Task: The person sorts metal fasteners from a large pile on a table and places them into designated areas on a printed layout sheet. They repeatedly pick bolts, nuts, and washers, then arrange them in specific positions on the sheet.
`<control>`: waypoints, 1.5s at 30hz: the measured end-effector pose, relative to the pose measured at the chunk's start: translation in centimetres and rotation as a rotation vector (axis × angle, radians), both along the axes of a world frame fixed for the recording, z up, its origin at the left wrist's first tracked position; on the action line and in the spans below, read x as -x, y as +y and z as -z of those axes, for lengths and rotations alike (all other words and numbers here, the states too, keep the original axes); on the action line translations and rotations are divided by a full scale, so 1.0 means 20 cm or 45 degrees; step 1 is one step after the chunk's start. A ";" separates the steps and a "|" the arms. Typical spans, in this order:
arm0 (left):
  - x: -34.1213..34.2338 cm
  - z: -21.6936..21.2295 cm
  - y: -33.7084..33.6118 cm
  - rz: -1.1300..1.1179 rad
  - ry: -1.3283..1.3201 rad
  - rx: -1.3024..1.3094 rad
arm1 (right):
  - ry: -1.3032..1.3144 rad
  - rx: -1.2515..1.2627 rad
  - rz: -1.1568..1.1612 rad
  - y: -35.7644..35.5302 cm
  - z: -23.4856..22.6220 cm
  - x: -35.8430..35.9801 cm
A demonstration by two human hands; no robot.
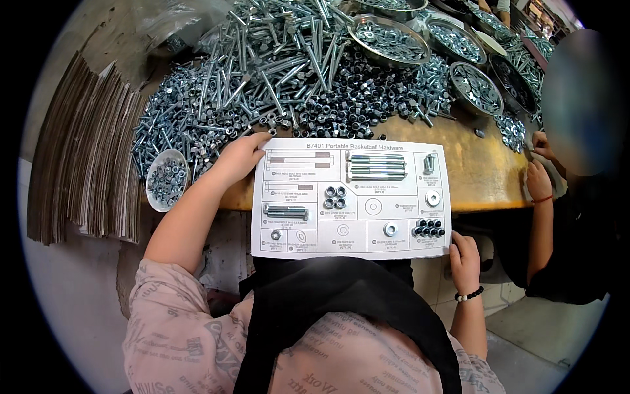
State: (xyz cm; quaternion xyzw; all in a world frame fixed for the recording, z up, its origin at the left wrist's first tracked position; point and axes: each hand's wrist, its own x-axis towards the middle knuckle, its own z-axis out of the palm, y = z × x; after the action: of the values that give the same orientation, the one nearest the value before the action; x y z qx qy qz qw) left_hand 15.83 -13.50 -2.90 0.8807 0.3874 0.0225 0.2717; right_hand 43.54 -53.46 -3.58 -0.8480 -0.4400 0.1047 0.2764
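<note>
A white printed card (420, 150), divided into boxes with outline drawings, is held in front of me over the table's near edge. My left hand (235, 159) is closed on its upper left corner. At the lower right corner, my right hand (465, 264) has its fingers bent against the card's edge; the thumb side is partly hidden. On the card lie several long hex bolts (375, 167), two shorter bolts (285, 212), a group of hex nuts (335, 197), a cluster of black-topped nuts (428, 228), a washer (432, 197) and a few single pieces.
Behind the card, a big heap of bolts (275, 59) and loose nuts (341, 98) covers the table (426, 134). A white bowl of nuts (186, 190) stands left, near stacked cardboard (85, 151). Metal bowls (389, 60) line the back right. A co-worker's hands (539, 177) are at the right.
</note>
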 end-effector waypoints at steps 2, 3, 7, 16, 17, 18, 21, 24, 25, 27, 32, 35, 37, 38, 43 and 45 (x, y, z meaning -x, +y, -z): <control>0.00 -0.02 -0.01 -0.038 0.052 0.054 | -0.001 -0.015 0.028 0.00 0.02 0.01; 0.01 -0.01 0.00 -0.034 0.048 0.057 | 0.006 -0.029 0.043 0.00 0.03 0.01; 0.00 -0.05 -0.01 0.046 0.177 -0.131 | 0.097 -0.141 0.081 -0.01 0.09 0.00; -0.16 -0.09 -0.06 -0.044 -0.243 0.620 | 1.370 -0.758 0.571 -0.06 0.10 -0.07; -0.22 -0.07 -0.08 -0.043 -0.258 0.656 | 1.359 -0.817 0.544 -0.12 0.14 -0.14; -0.27 -0.05 -0.11 -0.040 -0.271 0.689 | 1.378 -0.876 0.538 -0.15 0.16 -0.19; -0.46 0.01 -0.19 0.000 -0.323 0.767 | 1.317 -1.087 0.757 -0.22 0.22 -0.36; -0.69 0.00 -0.29 0.031 -0.314 0.828 | 1.222 -1.280 1.009 -0.30 0.29 -0.52; -0.76 0.02 -0.32 -0.021 -0.321 0.875 | 1.191 -1.349 1.060 -0.32 0.30 -0.57; -0.89 0.08 -0.37 -0.022 -0.368 0.903 | 1.131 -1.524 1.122 -0.36 0.34 -0.65; -1.15 0.06 -0.52 -0.043 -0.415 0.989 | 1.216 -1.851 1.162 -0.23 0.38 -0.59; -1.25 0.09 -0.57 -0.001 -0.430 0.909 | 0.952 -1.670 1.076 -0.14 0.44 -0.50; -1.29 0.10 -0.59 -0.020 -0.489 0.875 | 0.605 -1.355 0.754 -0.13 0.36 -0.40; -1.31 0.10 -0.61 -0.069 -0.538 0.970 | 0.409 -1.169 0.514 -0.13 0.28 -0.35; -1.34 0.06 -0.69 -0.046 -0.611 1.066 | -0.147 -0.201 -0.710 -0.07 -0.05 -0.31; -1.29 0.07 -0.68 0.049 -0.622 0.994 | -0.124 -0.052 -0.893 -0.03 -0.04 -0.34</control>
State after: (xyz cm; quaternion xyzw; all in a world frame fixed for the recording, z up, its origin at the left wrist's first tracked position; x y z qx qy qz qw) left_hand 41.71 -27.11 -4.39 0.6883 0.2751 0.0770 0.6668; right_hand 50.30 -53.99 -2.72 -0.6434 -0.7192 0.1440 0.2191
